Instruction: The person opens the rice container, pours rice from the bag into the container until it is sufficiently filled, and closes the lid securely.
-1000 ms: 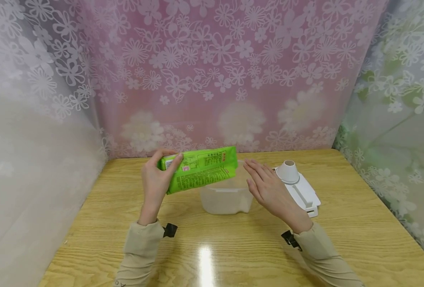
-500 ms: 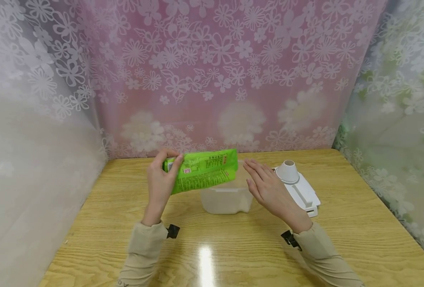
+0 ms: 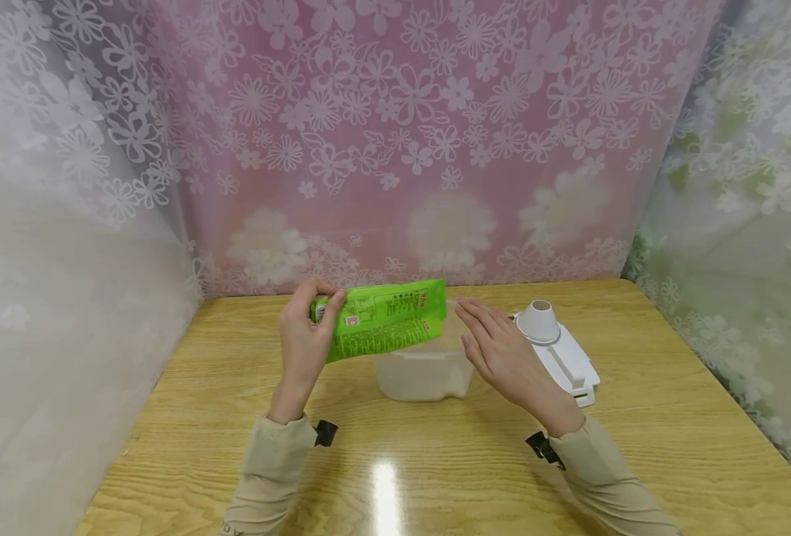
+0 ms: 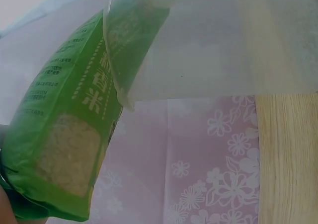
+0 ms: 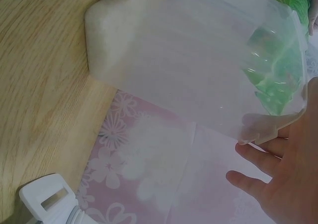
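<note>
My left hand (image 3: 304, 335) grips the bottom end of a green printed plastic bag (image 3: 388, 316), thumb on the near side. The bag lies nearly level, its far end over a translucent plastic container (image 3: 425, 376). Pale contents show through a clear window on the bag in the left wrist view. Through the container's wall, the right wrist view shows the bag's crumpled end (image 5: 273, 75) inside the rim. My right hand (image 3: 502, 357) has its fingers extended at the container's right rim; in the right wrist view the fingertips (image 5: 246, 147) are right at that rim.
A flat white plastic piece (image 3: 565, 365) with a cone-shaped spout (image 3: 539, 321) lies on the wooden table (image 3: 462, 469), to the right of the container. Flowered curtains (image 3: 395, 149) stand behind the table and along both sides.
My left hand has moved a little to the right with the bag, whose open end has sunk slightly. The right hand and the container have stayed in place.
</note>
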Available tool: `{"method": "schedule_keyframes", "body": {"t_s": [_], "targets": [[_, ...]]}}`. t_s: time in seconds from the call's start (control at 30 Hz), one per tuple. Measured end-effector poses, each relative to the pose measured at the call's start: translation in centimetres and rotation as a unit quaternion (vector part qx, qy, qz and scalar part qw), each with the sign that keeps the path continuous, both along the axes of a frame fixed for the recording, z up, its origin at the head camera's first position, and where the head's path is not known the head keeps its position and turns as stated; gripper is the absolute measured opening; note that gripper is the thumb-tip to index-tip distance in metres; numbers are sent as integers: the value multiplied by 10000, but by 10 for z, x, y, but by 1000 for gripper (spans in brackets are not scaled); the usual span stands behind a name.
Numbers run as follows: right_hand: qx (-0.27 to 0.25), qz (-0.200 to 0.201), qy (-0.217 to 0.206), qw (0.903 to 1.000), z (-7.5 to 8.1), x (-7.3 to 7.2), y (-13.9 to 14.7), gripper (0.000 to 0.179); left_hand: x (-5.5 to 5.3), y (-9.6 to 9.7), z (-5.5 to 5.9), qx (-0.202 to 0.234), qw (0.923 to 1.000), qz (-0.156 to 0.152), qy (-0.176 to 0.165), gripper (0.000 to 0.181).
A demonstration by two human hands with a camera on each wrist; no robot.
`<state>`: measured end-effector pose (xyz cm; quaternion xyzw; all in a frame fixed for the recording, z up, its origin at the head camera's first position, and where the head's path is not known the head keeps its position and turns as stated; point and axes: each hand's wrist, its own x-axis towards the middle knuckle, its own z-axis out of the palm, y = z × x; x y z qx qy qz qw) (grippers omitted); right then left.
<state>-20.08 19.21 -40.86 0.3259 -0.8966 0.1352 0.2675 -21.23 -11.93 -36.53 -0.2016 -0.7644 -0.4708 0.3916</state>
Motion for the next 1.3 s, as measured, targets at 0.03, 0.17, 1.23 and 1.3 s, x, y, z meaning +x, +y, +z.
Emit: {"method": "schedule_keyframes", "body": {"t_s": [0.03, 0.17, 1.23, 1.3], "targets": [[15, -16, -29, 10000, 0, 0, 0, 49, 0, 0, 0, -21, 10000, -1, 45, 11], [24, -38, -69, 10000, 0, 1, 0, 49, 0, 0, 1, -111, 9998, -7, 161, 9], [-63, 21, -29, 10000, 1, 3, -2, 47, 6, 2, 4, -570, 9954, 619, 466, 13], [-67, 30, -16, 10000, 1, 2, -2, 47, 6, 2, 5, -581, 9952, 615, 501, 13]]}}
